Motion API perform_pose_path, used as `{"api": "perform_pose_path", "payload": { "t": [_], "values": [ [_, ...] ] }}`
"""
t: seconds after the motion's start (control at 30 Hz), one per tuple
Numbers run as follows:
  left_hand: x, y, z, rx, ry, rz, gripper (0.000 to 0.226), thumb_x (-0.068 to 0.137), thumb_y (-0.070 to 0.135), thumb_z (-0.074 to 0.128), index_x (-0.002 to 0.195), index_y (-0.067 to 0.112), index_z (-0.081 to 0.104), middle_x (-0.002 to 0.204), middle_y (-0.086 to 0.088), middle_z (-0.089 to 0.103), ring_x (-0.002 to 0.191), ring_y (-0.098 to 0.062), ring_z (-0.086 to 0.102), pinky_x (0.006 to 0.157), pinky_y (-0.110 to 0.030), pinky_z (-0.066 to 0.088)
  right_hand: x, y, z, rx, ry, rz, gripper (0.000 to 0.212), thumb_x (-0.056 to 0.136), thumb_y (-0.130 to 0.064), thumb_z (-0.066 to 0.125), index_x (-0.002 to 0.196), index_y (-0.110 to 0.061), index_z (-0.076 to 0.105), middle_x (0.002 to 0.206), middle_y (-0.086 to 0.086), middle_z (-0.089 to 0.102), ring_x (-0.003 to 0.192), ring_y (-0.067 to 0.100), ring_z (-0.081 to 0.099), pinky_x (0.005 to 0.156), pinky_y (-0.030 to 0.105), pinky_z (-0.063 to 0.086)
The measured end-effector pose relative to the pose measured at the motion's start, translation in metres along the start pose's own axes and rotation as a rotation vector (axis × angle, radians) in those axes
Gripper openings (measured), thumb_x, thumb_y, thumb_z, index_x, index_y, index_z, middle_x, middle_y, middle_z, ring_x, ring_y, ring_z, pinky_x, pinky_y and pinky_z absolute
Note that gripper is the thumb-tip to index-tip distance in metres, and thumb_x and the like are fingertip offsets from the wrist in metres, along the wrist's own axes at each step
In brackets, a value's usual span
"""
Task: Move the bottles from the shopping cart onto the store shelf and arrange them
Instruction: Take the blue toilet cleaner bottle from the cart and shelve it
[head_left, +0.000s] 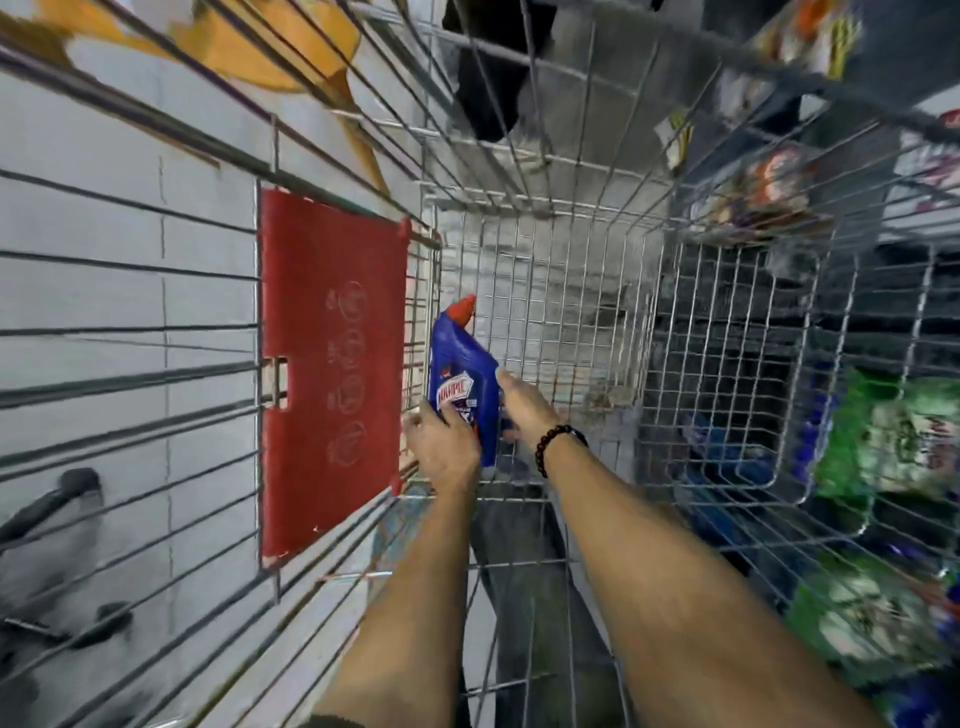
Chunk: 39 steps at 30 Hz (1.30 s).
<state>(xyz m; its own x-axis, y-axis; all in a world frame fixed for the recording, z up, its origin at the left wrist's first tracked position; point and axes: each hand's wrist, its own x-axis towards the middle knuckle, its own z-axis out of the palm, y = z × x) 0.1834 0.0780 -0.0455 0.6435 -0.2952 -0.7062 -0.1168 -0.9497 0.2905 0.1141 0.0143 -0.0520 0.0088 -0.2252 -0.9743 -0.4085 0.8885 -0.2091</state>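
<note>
A blue bottle (460, 371) with a red angled cap and a printed label lies deep inside the wire shopping cart (561, 291), near its left wall. My left hand (441, 441) wraps the bottle's lower left side. My right hand (522, 405) presses against its right side, a dark bead bracelet on that wrist. Both forearms reach down into the cart. The bottle's base is hidden behind my hands. The shelf's stocked packets show only through the cart's right wall.
A red plastic flap (332, 364) hangs on the cart's left wire wall. Green and white packets (893, 441) and more blurred goods (769, 192) sit on shelves at the right. A dark cart wheel (57, 493) and pale floor tiles lie at the left.
</note>
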Motion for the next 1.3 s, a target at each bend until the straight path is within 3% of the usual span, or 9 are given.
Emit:
{"api": "perform_pose_path", "payload": {
  "t": [0.17, 0.3, 0.5, 0.6, 0.83, 1.0, 1.1, 1.17, 1.3],
  "values": [
    [-0.001, -0.001, 0.004, -0.040, 0.000, -0.028, 0.042, 0.096, 0.024, 0.034, 0.134, 0.006, 0.041, 0.132, -0.025, 0.042, 0.121, -0.039, 0.043, 0.102, -0.044, 0.035, 0.006, 0.004, -0.002, -0.001, 0.050, -0.020, 0.055, 0.097, -0.041, 0.031, 0.114, 0.003, 0.058, 0.118, 0.025, 0.063, 0.111, 0.038, 0.058, 0.102, 0.051, 0.042],
    [-0.006, -0.009, 0.006, -0.032, -0.041, 0.025, 0.045, 0.097, 0.022, 0.030, 0.138, 0.006, 0.035, 0.134, -0.020, 0.044, 0.120, -0.036, 0.045, 0.101, -0.044, 0.037, 0.011, 0.008, 0.001, -0.021, 0.066, -0.046, 0.035, 0.092, -0.025, 0.045, 0.103, 0.003, 0.062, 0.107, 0.022, 0.066, 0.092, 0.031, 0.061, 0.085, 0.039, 0.046],
    [-0.001, -0.015, 0.004, -0.083, 0.040, 0.029, 0.030, 0.093, 0.018, 0.036, 0.115, 0.005, 0.051, 0.114, -0.014, 0.059, 0.102, -0.031, 0.056, 0.081, -0.035, 0.039, 0.015, 0.016, 0.012, -0.133, 0.106, -0.116, 0.025, 0.088, -0.019, 0.056, 0.109, -0.007, 0.062, 0.111, 0.015, 0.068, 0.101, 0.032, 0.064, 0.093, 0.049, 0.051],
    [-0.002, -0.016, 0.004, -0.068, 0.010, 0.054, 0.032, 0.093, 0.019, 0.036, 0.117, 0.007, 0.052, 0.117, -0.014, 0.060, 0.103, -0.029, 0.056, 0.084, -0.034, 0.039, 0.016, 0.018, 0.008, -0.153, 0.159, -0.146, 0.024, 0.088, -0.016, 0.056, 0.108, -0.004, 0.062, 0.111, 0.017, 0.067, 0.101, 0.032, 0.063, 0.092, 0.045, 0.052],
    [0.014, -0.007, 0.006, -0.190, -0.270, 0.113, 0.036, 0.096, 0.018, 0.035, 0.120, -0.001, 0.054, 0.119, -0.020, 0.059, 0.110, -0.032, 0.055, 0.094, -0.042, 0.044, 0.015, 0.024, -0.036, -0.178, 0.136, -0.142, 0.024, 0.090, -0.015, 0.056, 0.112, -0.007, 0.057, 0.117, 0.015, 0.064, 0.104, 0.031, 0.062, 0.096, 0.049, 0.049],
    [0.013, 0.010, 0.006, -0.427, -0.538, -0.063, 0.027, 0.096, 0.020, 0.032, 0.088, 0.011, 0.056, 0.086, -0.007, 0.060, 0.076, -0.018, 0.054, 0.067, -0.031, 0.045, 0.006, 0.028, -0.048, -0.156, 0.091, -0.153, 0.038, 0.092, -0.015, 0.052, 0.129, -0.013, 0.044, 0.123, 0.014, 0.059, 0.108, 0.031, 0.061, 0.096, 0.053, 0.049],
    [0.004, 0.017, -0.005, -0.391, -0.628, -0.075, 0.029, 0.097, 0.021, 0.032, 0.079, 0.017, 0.055, 0.079, -0.001, 0.060, 0.073, -0.015, 0.053, 0.066, -0.029, 0.044, -0.014, 0.023, -0.056, -0.119, 0.080, -0.206, 0.033, 0.092, -0.009, 0.051, 0.125, -0.009, 0.048, 0.108, 0.009, 0.060, 0.106, 0.031, 0.061, 0.097, 0.052, 0.048],
    [-0.005, 0.026, -0.016, -0.370, -0.666, -0.049, 0.025, 0.096, 0.021, 0.036, 0.081, 0.019, 0.055, 0.080, 0.000, 0.060, 0.074, -0.014, 0.054, 0.066, -0.028, 0.045, -0.036, 0.018, -0.066, -0.023, 0.056, -0.237, 0.035, 0.092, -0.003, 0.050, 0.126, -0.003, 0.047, 0.097, 0.005, 0.060, 0.094, 0.026, 0.061, 0.089, 0.046, 0.053],
    [-0.034, 0.059, -0.049, -0.328, -0.778, 0.093, 0.010, 0.094, 0.027, 0.046, 0.097, 0.019, 0.052, 0.090, 0.001, 0.056, 0.082, -0.012, 0.050, 0.080, -0.033, 0.041, -0.102, 0.012, -0.088, 0.154, 0.066, -0.345, 0.044, 0.093, -0.002, 0.049, 0.136, 0.000, 0.039, 0.132, 0.017, 0.052, 0.103, 0.019, 0.052, 0.076, 0.025, 0.051]
  ]
}}
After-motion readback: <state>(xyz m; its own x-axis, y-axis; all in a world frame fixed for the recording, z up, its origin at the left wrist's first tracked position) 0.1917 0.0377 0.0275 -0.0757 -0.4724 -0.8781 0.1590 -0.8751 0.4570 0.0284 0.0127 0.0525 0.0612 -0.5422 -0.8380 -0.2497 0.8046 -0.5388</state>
